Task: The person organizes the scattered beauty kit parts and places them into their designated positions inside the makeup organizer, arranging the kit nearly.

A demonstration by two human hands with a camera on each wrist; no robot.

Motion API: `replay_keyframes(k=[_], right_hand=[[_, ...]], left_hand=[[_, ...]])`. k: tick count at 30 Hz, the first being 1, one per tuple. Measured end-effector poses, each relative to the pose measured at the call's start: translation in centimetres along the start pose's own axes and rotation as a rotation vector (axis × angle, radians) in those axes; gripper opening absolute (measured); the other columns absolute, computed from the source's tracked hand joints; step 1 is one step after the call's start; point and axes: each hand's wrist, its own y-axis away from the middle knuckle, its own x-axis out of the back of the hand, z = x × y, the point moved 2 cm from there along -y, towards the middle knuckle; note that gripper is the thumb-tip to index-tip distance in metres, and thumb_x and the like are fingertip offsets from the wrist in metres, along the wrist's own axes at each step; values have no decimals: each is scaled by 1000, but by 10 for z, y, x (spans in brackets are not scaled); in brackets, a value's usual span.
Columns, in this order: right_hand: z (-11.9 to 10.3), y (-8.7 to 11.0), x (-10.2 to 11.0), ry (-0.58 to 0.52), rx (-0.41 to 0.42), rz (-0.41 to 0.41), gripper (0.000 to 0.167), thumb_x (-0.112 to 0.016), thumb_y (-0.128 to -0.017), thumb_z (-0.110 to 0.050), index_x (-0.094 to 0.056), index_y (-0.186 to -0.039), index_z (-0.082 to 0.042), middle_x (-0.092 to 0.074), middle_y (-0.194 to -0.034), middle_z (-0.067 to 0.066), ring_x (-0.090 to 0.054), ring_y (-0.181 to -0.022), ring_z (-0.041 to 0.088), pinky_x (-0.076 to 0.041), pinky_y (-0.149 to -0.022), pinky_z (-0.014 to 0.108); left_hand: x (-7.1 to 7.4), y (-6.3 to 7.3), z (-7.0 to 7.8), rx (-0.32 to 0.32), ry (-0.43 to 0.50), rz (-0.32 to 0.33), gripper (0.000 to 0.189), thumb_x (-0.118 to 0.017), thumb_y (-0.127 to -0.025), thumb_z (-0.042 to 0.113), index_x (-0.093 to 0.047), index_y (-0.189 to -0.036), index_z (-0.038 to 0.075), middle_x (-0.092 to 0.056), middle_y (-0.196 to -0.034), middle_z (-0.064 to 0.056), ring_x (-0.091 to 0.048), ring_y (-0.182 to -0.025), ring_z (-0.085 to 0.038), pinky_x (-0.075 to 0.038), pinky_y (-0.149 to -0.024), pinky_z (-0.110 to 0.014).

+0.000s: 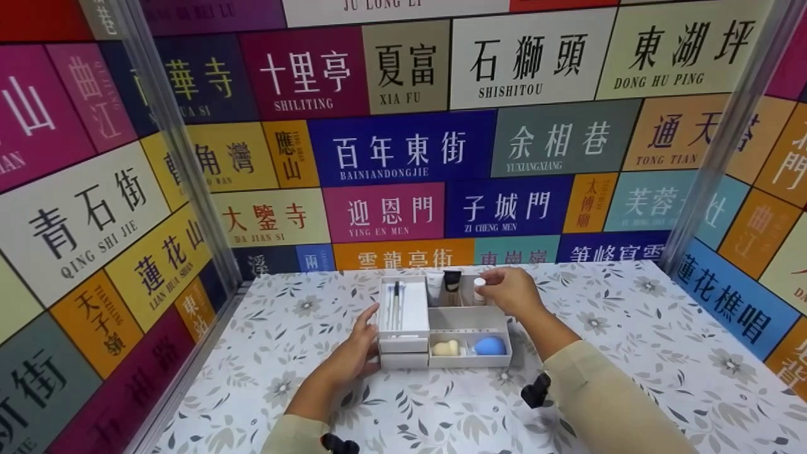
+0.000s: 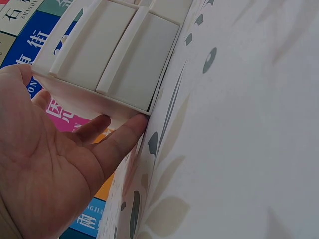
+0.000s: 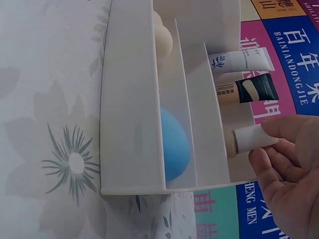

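Observation:
A white desktop organizer point(image 1: 468, 316) stands on the floral cloth. My right hand point(image 1: 512, 291) pinches the white cap of a small bottle point(image 3: 249, 138) in the rear compartment at the right. Beside that bottle stand a black-capped beige tube point(image 3: 246, 90) and a white tube point(image 3: 241, 59). My left hand point(image 1: 358, 343) rests against the organizer's left side, its fingers extended; in the left wrist view the fingertips point(image 2: 135, 123) touch the lower edge by the two drawers point(image 2: 142, 59). In the front compartment lie a blue makeup sponge point(image 1: 490, 346) and a cream makeup sponge point(image 1: 446, 348).
Slim pen-like sticks point(image 1: 396, 306) lie in the organizer's top left tray. The table point(image 1: 302, 366) has a leaf-and-flower patterned cloth. Behind it rises a wall of coloured signs point(image 1: 403, 151), with metal posts point(image 1: 183, 145) at the corners.

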Motion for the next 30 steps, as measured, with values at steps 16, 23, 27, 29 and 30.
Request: replay_keyframes(k=[16,23,27,29,30], right_hand=[[3,2,8,-103,-23,-14,41,-83,-92,-24,-76,-130,-9,-77,-131,15,-73,-122,33,-59,-106,47],[4,8,17,-171,17,32,42,-80,-96,-27,-74,-133,-8,-77,-130,14,-71,-123,32,-58,-108,48],[9,14,22,-212,-6,39,43,-79,-97,-28,-73,-135,-9,-76,-132,14,-72,-124,30,-58,-110,45],[11,19,25,-221,-20,42,44,-79,-98,-30,-72,-136,-9,-76,-134,14,-72,-124,29,-58,-110,44],[12,21,26,-225,-23,42,46,-79,-98,-31,-72,-137,-9,-75,-135,14,-72,-123,28,-58,-110,43]], left_hand=[[0,-1,0,29,15,8,57,-31,-113,51,-14,-167,53,-27,-177,-18,-36,-159,-48,-36,-126,-66],[-1,0,-1,11,33,2,56,-29,-114,48,-13,-168,50,-26,-177,-20,-35,-159,-49,-35,-126,-66],[0,0,-2,12,18,0,56,-29,-114,49,-13,-168,51,-27,-176,-20,-35,-159,-49,-35,-126,-67],[1,1,-2,5,10,-5,57,-29,-115,48,-12,-168,49,-27,-176,-21,-36,-159,-50,-35,-126,-67],[1,1,-2,2,5,-7,57,-29,-115,48,-11,-169,49,-28,-175,-21,-36,-159,-50,-36,-125,-67]])
